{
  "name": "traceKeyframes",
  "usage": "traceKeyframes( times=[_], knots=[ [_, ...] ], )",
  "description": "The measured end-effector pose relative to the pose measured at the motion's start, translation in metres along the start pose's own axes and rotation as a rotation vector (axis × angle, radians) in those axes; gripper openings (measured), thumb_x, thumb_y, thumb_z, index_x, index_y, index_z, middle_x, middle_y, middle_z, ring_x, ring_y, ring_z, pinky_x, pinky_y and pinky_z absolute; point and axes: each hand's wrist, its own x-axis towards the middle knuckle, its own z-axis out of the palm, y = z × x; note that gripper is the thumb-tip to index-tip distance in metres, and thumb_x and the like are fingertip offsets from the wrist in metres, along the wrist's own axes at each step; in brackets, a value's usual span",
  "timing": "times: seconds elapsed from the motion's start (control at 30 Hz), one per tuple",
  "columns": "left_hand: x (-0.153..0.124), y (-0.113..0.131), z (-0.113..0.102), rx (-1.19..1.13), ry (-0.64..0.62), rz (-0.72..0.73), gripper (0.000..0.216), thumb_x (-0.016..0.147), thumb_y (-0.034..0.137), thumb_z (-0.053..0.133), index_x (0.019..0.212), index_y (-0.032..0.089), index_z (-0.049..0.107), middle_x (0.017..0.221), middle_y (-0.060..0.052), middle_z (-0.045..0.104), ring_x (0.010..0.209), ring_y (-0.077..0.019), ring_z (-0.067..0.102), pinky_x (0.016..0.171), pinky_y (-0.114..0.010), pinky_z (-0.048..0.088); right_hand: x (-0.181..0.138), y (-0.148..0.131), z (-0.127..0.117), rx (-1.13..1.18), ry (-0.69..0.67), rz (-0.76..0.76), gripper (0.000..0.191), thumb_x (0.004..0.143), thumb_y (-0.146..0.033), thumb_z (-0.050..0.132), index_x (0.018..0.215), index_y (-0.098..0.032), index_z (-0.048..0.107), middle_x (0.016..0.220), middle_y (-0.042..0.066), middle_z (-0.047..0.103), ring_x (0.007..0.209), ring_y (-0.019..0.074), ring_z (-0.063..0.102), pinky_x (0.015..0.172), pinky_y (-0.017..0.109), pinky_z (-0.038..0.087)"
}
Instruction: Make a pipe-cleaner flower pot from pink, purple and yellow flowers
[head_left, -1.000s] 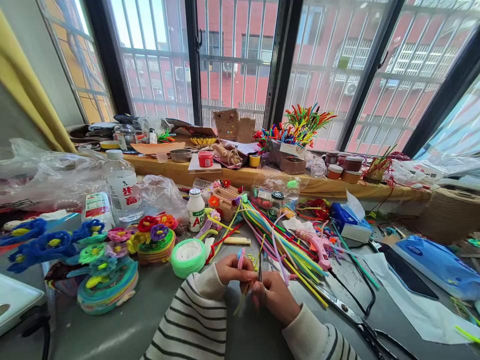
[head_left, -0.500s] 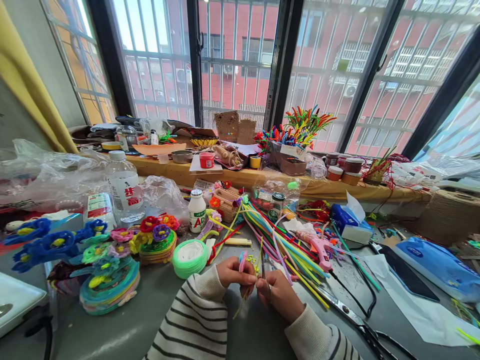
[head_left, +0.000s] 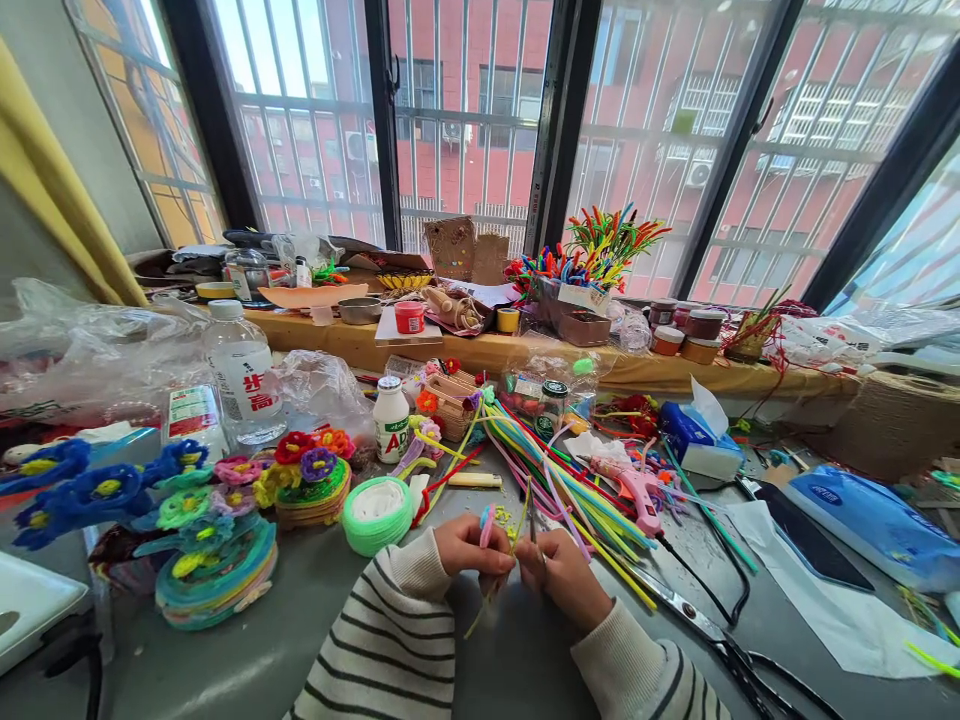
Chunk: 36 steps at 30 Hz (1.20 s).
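My left hand (head_left: 474, 552) is closed in a pinch on a small pink-and-blue pipe-cleaner piece (head_left: 487, 525). A thin yellow-green pipe cleaner (head_left: 520, 520) rises from the same fingers, and a strand of it hangs below. Close beside it, my right hand (head_left: 562, 575) is closed around a slim metal tool (head_left: 532, 515) pointing upward; its handle end is hidden in my fingers, so its kind is unclear. Small yellow scraps (head_left: 504, 520) lie behind my hands. Just left of my left hand sits a mint-green roll (head_left: 377, 515) with a white centre.
A bundle of coloured pipe cleaners (head_left: 555, 460) and a pink glue gun (head_left: 637, 500) lie behind my right hand. Large scissors (head_left: 694, 615) rest at the right. Pipe-cleaner flowers (head_left: 187, 510) stand at the left, near a white bottle (head_left: 391, 420).
My right hand has shifted slightly right and away from the left, with the metal tool in it. The left hand keeps its pinch. The view has tilted a little.
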Motion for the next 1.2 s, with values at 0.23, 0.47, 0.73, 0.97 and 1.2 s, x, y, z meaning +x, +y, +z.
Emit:
traceKeyframes(
  times=[0.23, 0.47, 0.73, 0.97, 1.2],
  knots=[
    [0.0, 0.002, 0.002, 0.026, 0.016, 0.013, 0.026, 0.059, 0.035, 0.061, 0.051, 0.012, 0.052, 0.043, 0.003, 0.051, 0.038, -0.005, 0.042, 0.043, -0.019, 0.033, -0.001, -0.001, -0.003, -0.014, 0.035, -0.037, 0.067, 0.066, -0.068, 0.025, 0.031, -0.015, 0.046, 0.035, -0.002, 0.036, 0.039, 0.0072, 0.037, 0.043, 0.021, 0.029],
    [0.002, 0.002, -0.001, 0.06, 0.091, 0.079, 0.028, 0.061, 0.038, 0.058, 0.053, 0.011, 0.054, 0.045, 0.002, 0.051, 0.041, -0.0054, 0.044, 0.044, -0.019, 0.034, -0.001, -0.002, -0.007, -0.006, -0.005, -0.012, 0.069, 0.07, -0.065, 0.023, 0.035, -0.013, 0.054, 0.034, -0.002, 0.036, 0.033, 0.0049, 0.031, 0.036, 0.02, 0.025],
    [0.005, 0.004, 0.0, 0.081, 0.165, 0.298, 0.025, 0.064, 0.034, 0.057, 0.056, 0.011, 0.056, 0.071, -0.005, 0.058, 0.077, -0.0163, 0.051, 0.067, -0.027, 0.039, -0.003, 0.002, 0.004, 0.051, -0.225, 0.032, 0.063, 0.073, -0.058, 0.027, 0.045, -0.013, 0.061, 0.033, -0.003, 0.039, 0.029, 0.0045, 0.032, 0.033, 0.019, 0.024],
    [0.004, 0.005, -0.001, 0.069, 0.124, 0.308, 0.028, 0.064, 0.037, 0.056, 0.055, 0.011, 0.055, 0.063, -0.004, 0.057, 0.063, -0.012, 0.05, 0.062, -0.025, 0.038, -0.005, 0.0, 0.005, 0.064, -0.322, 0.025, 0.059, 0.068, -0.061, 0.035, 0.057, -0.01, 0.064, 0.042, -0.002, 0.046, 0.032, 0.004, 0.033, 0.033, 0.017, 0.024],
    [0.002, 0.003, -0.006, 0.008, 0.216, 0.35, 0.027, 0.064, 0.037, 0.057, 0.057, 0.011, 0.058, 0.074, -0.006, 0.056, 0.071, -0.0141, 0.051, 0.068, -0.028, 0.04, -0.003, -0.007, 0.0, -0.027, -0.125, -0.123, 0.056, 0.074, -0.056, 0.031, 0.054, -0.014, 0.062, 0.05, 0.0, 0.047, 0.047, 0.0083, 0.041, 0.05, 0.021, 0.034]
  ],
)
